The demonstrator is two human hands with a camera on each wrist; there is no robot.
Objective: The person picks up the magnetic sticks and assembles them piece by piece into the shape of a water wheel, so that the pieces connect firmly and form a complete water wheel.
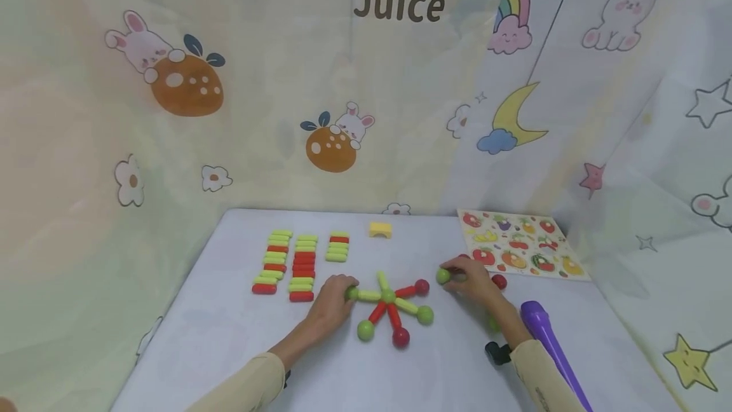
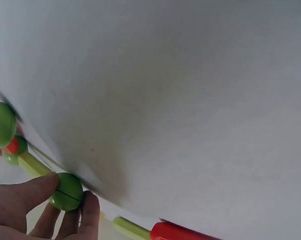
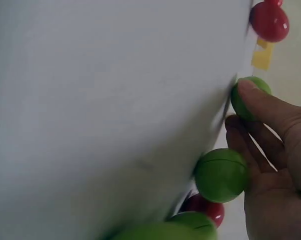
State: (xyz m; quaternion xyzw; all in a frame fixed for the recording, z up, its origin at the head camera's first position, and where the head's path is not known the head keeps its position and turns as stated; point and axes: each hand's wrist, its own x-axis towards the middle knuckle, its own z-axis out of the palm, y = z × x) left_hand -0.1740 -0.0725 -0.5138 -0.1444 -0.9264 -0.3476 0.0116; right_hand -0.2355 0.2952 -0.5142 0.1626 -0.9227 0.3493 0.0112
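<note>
A star-shaped build of magnetic-looking rods and balls lies on the table, its rods spreading from a green centre ball. My left hand pinches the green ball at the end of its left light-green rod. Red balls and green balls cap other rods, while the far light-green rod has a bare end. To the right of the build, my right hand holds a loose green ball between thumb and fingers. Another green ball sits beside that hand.
Light-green and red rods lie in columns at the left. A yellow arch block stands at the back. A fruit picture board, a red ball, a purple microphone-shaped toy and a black object are on the right.
</note>
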